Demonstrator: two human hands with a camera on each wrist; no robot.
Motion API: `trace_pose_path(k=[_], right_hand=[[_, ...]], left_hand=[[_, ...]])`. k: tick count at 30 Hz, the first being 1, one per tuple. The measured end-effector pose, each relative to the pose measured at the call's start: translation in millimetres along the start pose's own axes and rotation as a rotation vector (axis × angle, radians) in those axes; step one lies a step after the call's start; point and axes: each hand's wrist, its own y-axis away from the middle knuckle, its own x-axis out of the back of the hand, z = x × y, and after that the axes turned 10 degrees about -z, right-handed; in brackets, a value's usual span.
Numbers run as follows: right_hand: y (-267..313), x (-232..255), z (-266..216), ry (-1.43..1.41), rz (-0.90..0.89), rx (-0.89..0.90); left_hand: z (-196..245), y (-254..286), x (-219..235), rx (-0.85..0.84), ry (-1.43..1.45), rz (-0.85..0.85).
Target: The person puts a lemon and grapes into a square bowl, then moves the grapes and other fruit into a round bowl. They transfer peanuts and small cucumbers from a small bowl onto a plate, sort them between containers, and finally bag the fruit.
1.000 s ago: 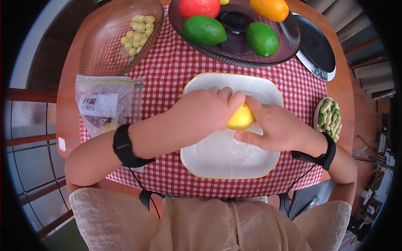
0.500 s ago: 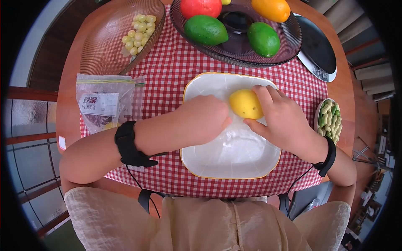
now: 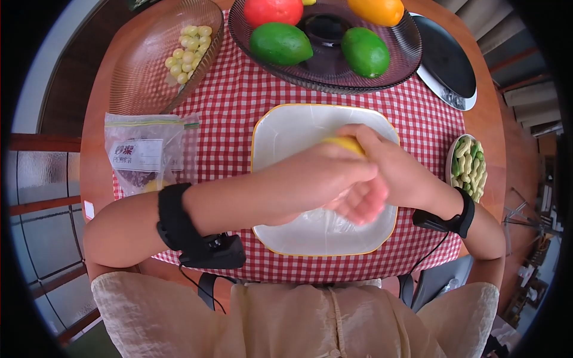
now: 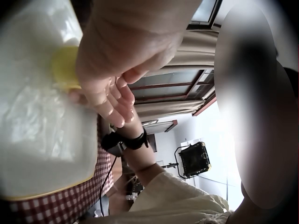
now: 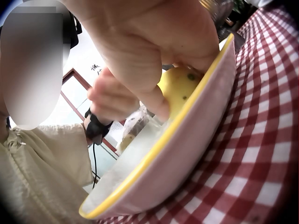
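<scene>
A smooth yellow fruit (image 3: 347, 144) with small dark spots is gripped by my right hand (image 3: 391, 164) above a white dish (image 3: 280, 126) with a yellow rim. The right wrist view shows the fruit (image 5: 177, 91) between thumb and fingers, close inside the rim. My left hand (image 3: 343, 185), blurred, crosses over the dish in front of the fruit and hides much of it in the head view. Its palm is partly turned up, with the fingers loosely bent and holding nothing. The dish's bottom looks glossy and rippled; the left fingertips (image 4: 114, 116) shine.
A purple glass bowl (image 3: 325, 83) of large fruits stands behind the dish. Grapes (image 3: 190, 52) lie in a clear bowl at the left rear, above a labelled zip bag (image 3: 137, 155). Peanuts and green pods (image 3: 468, 167) fill a bowl at right; a black plate (image 3: 444, 56) is behind.
My left hand left the fruit, drew back to the left, then swung right across it with the palm turning up. The right hand keeps its hold on the yellow fruit.
</scene>
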Motion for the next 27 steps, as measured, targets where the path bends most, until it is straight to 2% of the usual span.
trace_pose_path(k=[1,2,3,4,6,7,9,10,12,13,15,19,21,22,24,25,26,27], right_hand=[[0.4,-2.5,3.8,-0.075,-0.069,0.080],[0.4,-3.8,5.6,-0.149,-0.139,0.162],[-3.1,0.9,-7.5,-0.338,-0.260,-0.077],[-4.3,0.7,-8.4,-0.339,-0.260,-0.074],[-4.5,0.5,-8.4,-0.504,-0.189,-0.057],[-4.1,-0.4,-7.4,-0.505,-0.185,-0.057],[-3.7,-3.0,-5.6,-0.526,-0.167,-0.094],[-3.5,-3.5,-7.2,-0.525,-0.164,-0.092],[-3.1,-4.5,-12.7,-0.601,-0.042,-0.012],[-2.8,-3.2,-15.3,-0.599,-0.041,-0.012],[-1.4,-1.5,-21.9,-0.754,-0.050,-0.047],[-2.4,-4.3,-31.8,-0.646,0.009,-0.085],[-3.0,0.3,-31.3,-0.989,0.036,-0.062],[-3.7,4.3,-30.1,-0.989,0.034,-0.064],[-6.0,11.6,-27.4,-1.605,-0.128,-0.109],[-13.2,8.2,-32.9,-1.611,-0.021,-0.208],[-14.0,9.1,-33.0,-1.610,-0.023,-0.208],[-14.7,10.3,-32.8,-1.547,-0.051,-0.342]], left_hand=[[3.9,-1.0,-0.2,0.000,0.002,0.001],[6.9,-2.2,-0.1,-0.087,-0.253,0.056],[8.5,-2.1,-0.8,-0.174,-0.508,0.113],[9.6,0.7,-1.5,-0.173,-0.509,0.115],[10.7,10.0,-0.4,-0.306,-1.198,0.220],[10.0,14.1,2.3,-0.304,-1.201,0.217],[7.1,21.4,9.0,-0.467,-1.498,0.406],[5.6,24.0,9.0,-0.467,-1.502,0.405],[0.8,27.9,6.6,-0.313,-1.492,0.558],[-3.0,26.9,7.5,-0.314,-1.494,0.558],[-14.6,22.9,10.7,-0.394,-1.207,0.522],[-24.2,17.4,11.9,-0.490,-0.978,0.521],[-23.6,19.6,15.1,-0.568,-1.197,0.503],[-22.8,19.9,14.5,-0.569,-1.194,0.504],[-19.6,20.7,11.3,-0.513,-1.506,0.525],[-22.5,19.2,13.8,-0.513,-1.506,0.526],[-27.8,16.6,18.9,-0.562,-1.756,0.559],[-29.6,15.1,21.2,-0.608,-2.008,0.587]])
